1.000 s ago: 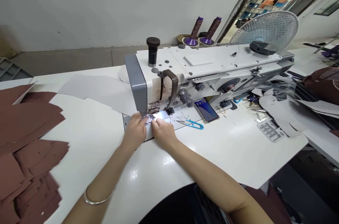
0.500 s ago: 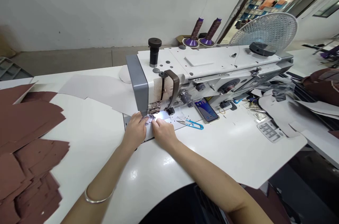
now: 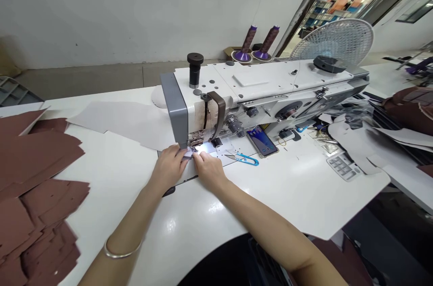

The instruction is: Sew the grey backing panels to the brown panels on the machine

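Note:
A pale grey sheet of material (image 3: 125, 119) lies on the table and runs in under the head of a white sewing machine (image 3: 216, 78). Its near edge is lit by the lamp by the presser foot (image 3: 196, 141). My left hand (image 3: 168, 166) grips this edge left of the needle, thumb and fingers closing on it. Just right of the needle, my right hand (image 3: 209, 169) pinches the same edge with its fingertips close to the foot. The hands hide much of the edge. Blue thread snips (image 3: 245, 159) lie right of my right hand.
Stacks of brown cut pieces (image 3: 43, 186) cover the table's left side. A phone (image 3: 262, 140) rests against the machine bed. To the right are a calculator (image 3: 342, 166) and grey scraps (image 3: 353, 141). Thread cones (image 3: 248, 44) and a fan (image 3: 338, 42) stand behind.
My left hand has shifted slightly left and down, its thumb drawn back from the needle. The grey sheet has moved a little left. My right hand stays nearly in place; the view shifts slightly.

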{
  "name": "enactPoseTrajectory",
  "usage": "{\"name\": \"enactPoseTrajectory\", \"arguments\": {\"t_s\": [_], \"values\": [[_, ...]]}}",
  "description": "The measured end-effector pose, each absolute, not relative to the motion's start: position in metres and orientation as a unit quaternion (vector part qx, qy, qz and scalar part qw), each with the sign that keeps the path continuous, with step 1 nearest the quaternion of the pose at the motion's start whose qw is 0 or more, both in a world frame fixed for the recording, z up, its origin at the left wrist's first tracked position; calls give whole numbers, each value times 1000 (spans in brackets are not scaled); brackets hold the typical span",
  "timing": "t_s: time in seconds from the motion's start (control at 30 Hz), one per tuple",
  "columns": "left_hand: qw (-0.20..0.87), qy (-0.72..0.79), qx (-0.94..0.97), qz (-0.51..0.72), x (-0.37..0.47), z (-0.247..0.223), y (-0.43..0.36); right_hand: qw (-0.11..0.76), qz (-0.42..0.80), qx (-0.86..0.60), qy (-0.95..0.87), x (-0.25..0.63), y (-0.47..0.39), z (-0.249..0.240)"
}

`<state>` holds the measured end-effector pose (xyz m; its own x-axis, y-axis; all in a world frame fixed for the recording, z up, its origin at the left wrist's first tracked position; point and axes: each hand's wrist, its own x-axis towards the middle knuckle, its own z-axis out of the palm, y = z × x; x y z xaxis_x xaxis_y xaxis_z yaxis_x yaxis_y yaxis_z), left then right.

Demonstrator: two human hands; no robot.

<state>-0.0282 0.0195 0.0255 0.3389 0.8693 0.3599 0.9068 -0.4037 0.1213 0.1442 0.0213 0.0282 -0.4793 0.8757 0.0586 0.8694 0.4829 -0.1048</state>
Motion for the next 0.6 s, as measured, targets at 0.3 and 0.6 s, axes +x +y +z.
{"name": "enactPoseTrajectory", "arguments": {"t_s": [0.3, 0.6], "values": [[91, -516, -836, -163, -16, 29, 2, 80, 69, -526, -844, 147, 23, 31], [15, -543, -786, -294, -15, 12, 14, 145, 171, -573, -788, 144, 35, 39]]}}
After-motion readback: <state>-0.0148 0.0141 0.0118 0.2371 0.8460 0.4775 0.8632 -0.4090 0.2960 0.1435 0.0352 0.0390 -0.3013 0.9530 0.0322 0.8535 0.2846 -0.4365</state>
